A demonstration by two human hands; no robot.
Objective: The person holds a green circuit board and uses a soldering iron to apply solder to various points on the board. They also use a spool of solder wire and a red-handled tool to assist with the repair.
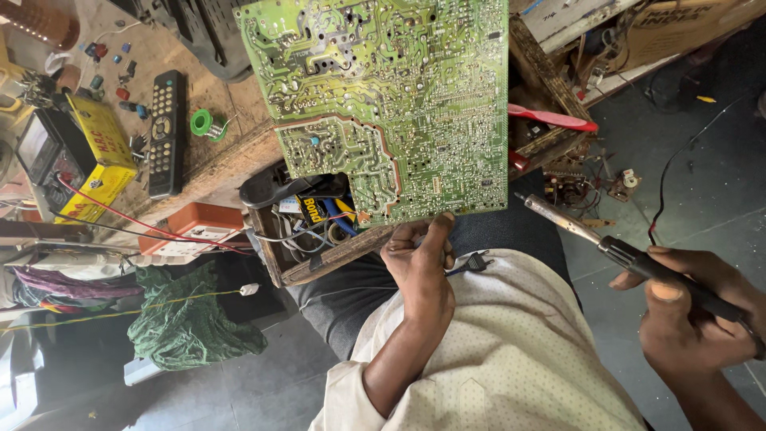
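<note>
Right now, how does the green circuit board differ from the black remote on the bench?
The circuit board is large, green and held up by its lower edge in the left hand; the remote is small, narrow and black, lying flat on the wooden bench, untouched. The circuit board shows bare solder tracks; the remote shows rows of buttons. The right hand holds a soldering iron, clear of both.

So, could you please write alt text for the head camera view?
The left hand holds up a green circuit board, solder side showing, while the right hand grips a soldering iron beside it, over a cluttered wooden workbench.
</note>
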